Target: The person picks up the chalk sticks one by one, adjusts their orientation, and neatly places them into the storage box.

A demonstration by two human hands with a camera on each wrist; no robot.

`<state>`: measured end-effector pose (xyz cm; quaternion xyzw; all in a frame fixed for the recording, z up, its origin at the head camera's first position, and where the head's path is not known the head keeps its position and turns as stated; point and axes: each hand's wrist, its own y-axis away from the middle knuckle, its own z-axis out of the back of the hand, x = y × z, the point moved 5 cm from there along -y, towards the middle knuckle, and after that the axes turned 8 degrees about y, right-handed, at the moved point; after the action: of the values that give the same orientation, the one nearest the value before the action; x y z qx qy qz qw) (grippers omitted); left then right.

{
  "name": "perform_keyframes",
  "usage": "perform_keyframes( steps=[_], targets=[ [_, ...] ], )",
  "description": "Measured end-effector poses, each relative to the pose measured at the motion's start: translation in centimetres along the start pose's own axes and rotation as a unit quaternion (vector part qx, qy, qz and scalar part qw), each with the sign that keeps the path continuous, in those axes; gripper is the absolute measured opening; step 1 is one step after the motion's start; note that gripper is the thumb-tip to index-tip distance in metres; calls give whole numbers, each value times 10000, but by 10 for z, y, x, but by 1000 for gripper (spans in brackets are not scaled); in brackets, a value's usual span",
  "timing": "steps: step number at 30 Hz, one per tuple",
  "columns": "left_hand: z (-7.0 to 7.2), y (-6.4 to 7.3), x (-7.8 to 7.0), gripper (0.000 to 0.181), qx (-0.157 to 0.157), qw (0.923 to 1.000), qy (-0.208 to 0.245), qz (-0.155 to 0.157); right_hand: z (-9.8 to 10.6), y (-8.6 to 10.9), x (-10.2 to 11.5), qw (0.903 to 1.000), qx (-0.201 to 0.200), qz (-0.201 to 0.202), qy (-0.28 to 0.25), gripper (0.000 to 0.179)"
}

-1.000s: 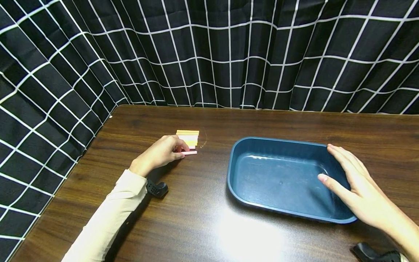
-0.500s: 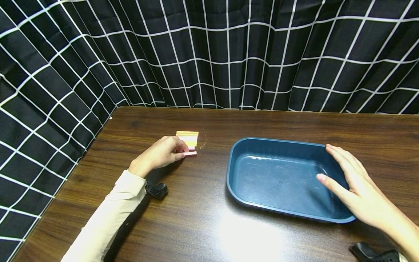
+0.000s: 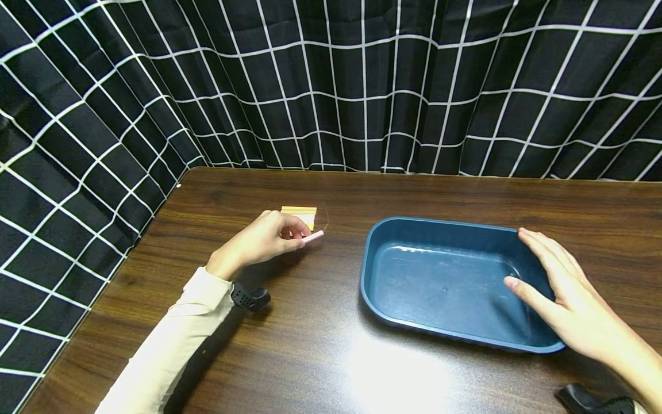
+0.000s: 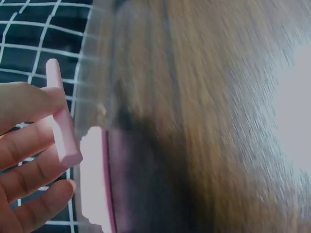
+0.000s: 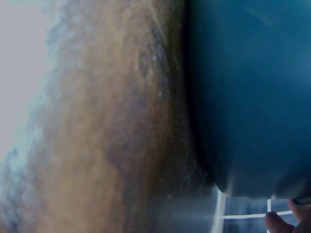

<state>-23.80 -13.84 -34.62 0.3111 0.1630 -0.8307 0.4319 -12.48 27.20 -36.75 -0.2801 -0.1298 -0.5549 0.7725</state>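
Observation:
My left hand (image 3: pixel 264 236) pinches a pink chalk stick (image 3: pixel 314 236) between thumb and fingers, just in front of a row of chalk sticks (image 3: pixel 306 217). In the left wrist view the pinched chalk (image 4: pixel 62 121) shows whole, tilted, its thick end toward the lower fingers. Beside it there, a pale, overexposed pink shape (image 4: pixel 95 179) lies on the table. At the right, my right hand (image 3: pixel 564 299) rests on the short side of a blue plastic bin (image 3: pixel 439 287), fingers stretched along the rim and thumb over the inside. Only some fingertips (image 5: pixel 279 223) show in the right wrist view.
Brown wood-grain table (image 3: pixel 310 333) carries everything, with a bright glare in front of the bin. Black curtain (image 3: pixel 341 86) with white grid lines hangs along the back and left edges. A small white bit (image 3: pixel 179 186) lies at the far left corner.
My left hand has lifted slightly and moved right with the pink chalk stick, which now points up and away from the table. The right hand and bin stay put.

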Motion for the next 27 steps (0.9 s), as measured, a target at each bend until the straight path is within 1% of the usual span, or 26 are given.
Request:
perform_keyframes(
  steps=[6, 9, 12, 15, 17, 22, 27],
  targets=[
    [-1, -4, -11, 13, 88, 9992, 398, 1, 0, 0, -1, 10000, -5, 14, -1, 76],
    [-2, -6, -16, 14, 152, 9984, 543, 5, -1, 1, -1, 10000, 23, -46, -7, 77],
    [-1, -7, -20, 15, 187, 9980, 597, -23, -1, 1, -1, 10000, 46, -75, -43, 77],
    [-1, -8, -25, 16, 200, 9979, 606, -127, -1, 0, -1, 10000, 7, -24, -13, 77],
    [0, -9, -30, 17, 198, 9977, 612, -205, -1, 0, -1, 10000, -27, 29, -10, 77],
    [2, -11, -43, 19, 144, 9974, 654, -280, 0, 0, -1, 9999, -101, 58, 68, 75],
    [-2, -13, -56, 21, 138, 9969, 689, -366, 0, 0, 0, 9999, -86, 33, 49, 73]
  ],
)
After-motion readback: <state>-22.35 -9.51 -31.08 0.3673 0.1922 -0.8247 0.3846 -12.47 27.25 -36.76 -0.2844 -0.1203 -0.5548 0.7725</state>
